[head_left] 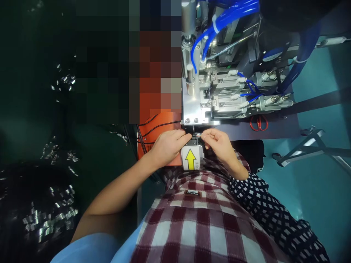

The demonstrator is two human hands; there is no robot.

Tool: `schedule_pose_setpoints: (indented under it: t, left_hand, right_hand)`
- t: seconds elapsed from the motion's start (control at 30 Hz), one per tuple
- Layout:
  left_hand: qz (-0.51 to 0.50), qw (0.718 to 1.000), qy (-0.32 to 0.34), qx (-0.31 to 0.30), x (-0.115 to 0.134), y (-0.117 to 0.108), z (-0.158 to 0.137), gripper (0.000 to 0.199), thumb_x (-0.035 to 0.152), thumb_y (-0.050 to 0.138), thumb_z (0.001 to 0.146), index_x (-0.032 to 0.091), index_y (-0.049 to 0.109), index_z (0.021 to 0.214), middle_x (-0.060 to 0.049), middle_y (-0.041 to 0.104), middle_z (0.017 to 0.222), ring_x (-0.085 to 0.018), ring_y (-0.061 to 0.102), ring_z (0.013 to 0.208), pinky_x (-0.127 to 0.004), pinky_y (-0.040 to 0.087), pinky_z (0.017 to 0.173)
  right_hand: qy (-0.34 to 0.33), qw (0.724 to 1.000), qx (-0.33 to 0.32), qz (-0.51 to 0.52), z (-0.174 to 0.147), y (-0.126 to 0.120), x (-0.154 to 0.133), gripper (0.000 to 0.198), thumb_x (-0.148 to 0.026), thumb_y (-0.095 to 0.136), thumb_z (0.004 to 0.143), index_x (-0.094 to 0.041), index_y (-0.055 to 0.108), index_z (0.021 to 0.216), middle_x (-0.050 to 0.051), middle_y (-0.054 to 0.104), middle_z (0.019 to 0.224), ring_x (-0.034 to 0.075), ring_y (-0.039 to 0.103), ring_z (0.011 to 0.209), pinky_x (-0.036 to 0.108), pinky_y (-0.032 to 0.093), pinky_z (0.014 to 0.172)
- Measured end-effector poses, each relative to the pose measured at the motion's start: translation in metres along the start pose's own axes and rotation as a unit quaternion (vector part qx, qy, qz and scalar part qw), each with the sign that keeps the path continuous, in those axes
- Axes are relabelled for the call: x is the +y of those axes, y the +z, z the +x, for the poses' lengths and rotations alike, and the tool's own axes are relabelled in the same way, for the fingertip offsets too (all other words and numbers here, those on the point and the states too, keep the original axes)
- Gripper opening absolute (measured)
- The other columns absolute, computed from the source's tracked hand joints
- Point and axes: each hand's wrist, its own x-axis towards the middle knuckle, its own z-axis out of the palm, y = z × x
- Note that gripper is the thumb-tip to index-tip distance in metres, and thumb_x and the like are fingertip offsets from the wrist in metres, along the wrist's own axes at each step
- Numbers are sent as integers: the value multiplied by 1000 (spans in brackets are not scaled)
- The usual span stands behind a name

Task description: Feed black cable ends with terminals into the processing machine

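My right hand is closed in a pinch, with a small shiny metal piece at its fingertips, just in front of the machine. Facing it from the other side, my left hand has its fingers bent and pressed together over the front of the fixture. Whatever its fingertips hold is hidden. Between and below the hands sits a rounded metal cover with a yellow arrow label. The machine's silver plate stands right behind my fingers.
Metal cylinders with blue air tubes fill the back right. Red-handled scissors lie on the dark machine base. At left are an orange panel with black cables and a dark area with scattered shiny pieces. A metal stand leg is at right.
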Motion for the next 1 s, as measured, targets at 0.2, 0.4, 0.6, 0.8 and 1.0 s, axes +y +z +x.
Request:
schedule_pose_setpoints:
  t: [0.2, 0.4, 0.6, 0.8, 1.0]
  left_hand:
    - [-6, 1000, -2, -4, 0, 0, 0, 31, 12, 36, 98, 12, 66, 101, -7, 68, 83, -16, 61, 71, -28, 48, 62]
    - [18, 1000, -5, 3, 2, 2, -2, 31, 14, 36, 99, 13, 67, 103, -8, 66, 86, -17, 58, 74, -29, 44, 62]
    - [46, 996, -60, -52, 13, -14, -3, 31, 12, 40, 96, 17, 67, 109, -9, 61, 84, -21, 51, 75, -33, 40, 61]
    - [-47, 990, -109, -77, 31, -20, -1, 37, 10, 37, 94, 11, 57, 126, -14, 61, 110, -23, 54, 94, -36, 50, 79]
    - [-94, 987, -131, -24, 33, 3, -4, 33, 16, 41, 96, 15, 59, 123, -13, 61, 111, -22, 54, 94, -36, 51, 82]
  right_hand:
    - [10, 999, 25, 30, 3, 5, 1, 26, -43, 66, 80, -19, 60, 73, -4, 54, 55, 10, 49, 48, 26, 40, 49]
    - [33, 998, 45, 40, 7, 12, 6, 20, -35, 64, 80, -19, 59, 71, -6, 50, 49, 9, 43, 45, 24, 34, 47]
    - [44, 994, 26, 92, 9, 11, 11, 23, -39, 66, 80, -19, 58, 71, -6, 52, 52, 9, 46, 46, 24, 37, 50]
    - [33, 993, 7, 112, 8, 9, 9, 25, -40, 69, 79, -19, 58, 70, -5, 53, 53, 10, 46, 48, 25, 39, 51]
    - [30, 994, 9, 107, 8, 8, 10, 28, -44, 70, 77, -19, 59, 73, -5, 53, 53, 10, 47, 47, 26, 41, 51]
